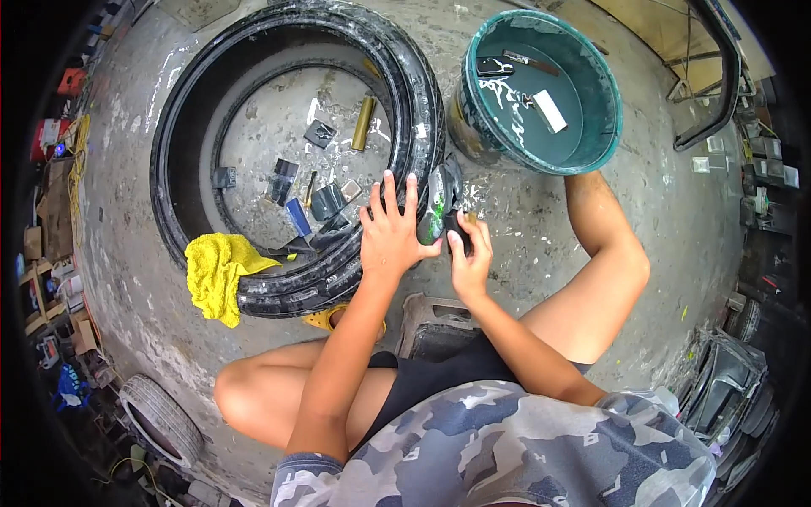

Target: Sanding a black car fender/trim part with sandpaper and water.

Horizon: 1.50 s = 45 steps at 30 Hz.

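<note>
My left hand (390,235) lies with its fingers spread over the near right edge of a large black tire (418,127). Its thumb reaches toward a glossy dark curved piece (436,203) with bright green streaks, which leans against the tire's outer side. Just right of that piece, my right hand (473,264) is closed around a small dark block (459,233), pressed close to it. Fingers partly hide the block. Inside the tire's ring lie a brownish-gold tube (363,124), a blue block (297,217), a dark rounded block (328,202) and several black pieces.
A yellow cloth (218,277) hangs over the tire's near left edge. At the far right stands a teal bucket (610,110) of water with floating things. Between my legs is a grey plastic stool (418,325). Another tire (160,420) leans at the lower left, near clutter.
</note>
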Available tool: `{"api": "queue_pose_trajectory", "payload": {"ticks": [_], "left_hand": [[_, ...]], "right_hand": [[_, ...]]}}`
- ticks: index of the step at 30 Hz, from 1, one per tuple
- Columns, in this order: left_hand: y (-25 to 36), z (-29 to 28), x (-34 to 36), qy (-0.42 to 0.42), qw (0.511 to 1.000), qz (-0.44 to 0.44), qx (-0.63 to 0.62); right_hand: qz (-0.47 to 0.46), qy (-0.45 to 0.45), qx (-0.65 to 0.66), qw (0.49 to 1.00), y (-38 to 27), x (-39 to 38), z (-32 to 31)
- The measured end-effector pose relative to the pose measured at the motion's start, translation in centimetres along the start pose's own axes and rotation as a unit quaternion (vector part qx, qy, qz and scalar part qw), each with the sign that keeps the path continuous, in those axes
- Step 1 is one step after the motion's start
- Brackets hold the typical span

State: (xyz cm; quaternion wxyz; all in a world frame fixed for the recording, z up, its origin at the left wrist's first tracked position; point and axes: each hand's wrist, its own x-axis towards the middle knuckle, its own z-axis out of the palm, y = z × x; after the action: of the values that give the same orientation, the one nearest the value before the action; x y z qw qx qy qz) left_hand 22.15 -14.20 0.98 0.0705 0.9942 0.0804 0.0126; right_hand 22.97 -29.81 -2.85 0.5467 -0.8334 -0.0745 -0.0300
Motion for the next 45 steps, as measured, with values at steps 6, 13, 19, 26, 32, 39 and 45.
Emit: {"api": "queue_pose_trajectory", "payload": {"ticks": [6,13,19,26,32,39,45], "left_hand": [[0.2,-0.6,-0.1,0.008,1.0,0.003,-0.014],[0.2,-1.2,0.2,-0.013,1.0,-0.004,-0.007],[0.0,-0.6,-0.2,0.01,1.0,-0.003,0.002],[0.1,-0.6,0.6,0.017,1.0,0.0,-0.01],[0.2,-1.0,-0.1,-0.02,1.0,-0.009,-0.013],[0.0,-0.5,-0.2,-0.011,1.0,-0.008,-0.006],[0.7,-1.1,0.3,0.015,1.0,0.002,-0.017]], "right_hand": [[-0.026,0.004,0.006,1.0,-1.4,6.5,1.1],[-0.079,-0.017,-0.015,0.997,-1.8,7.0,1.2],[-0.041,-0.028,-0.017,0.999,-2.0,0.5,-0.4],[-0.043,0.008,0.01,0.999,-1.0,7.2,1.4],[-0.045,0.005,-0.017,0.999,0.0,2.4,0.4],[-0.092,-0.018,-0.047,0.994,0.1,1.2,0.0],[-0.117,-0.003,-0.036,0.993,-1.5,9.2,1.4]]}}
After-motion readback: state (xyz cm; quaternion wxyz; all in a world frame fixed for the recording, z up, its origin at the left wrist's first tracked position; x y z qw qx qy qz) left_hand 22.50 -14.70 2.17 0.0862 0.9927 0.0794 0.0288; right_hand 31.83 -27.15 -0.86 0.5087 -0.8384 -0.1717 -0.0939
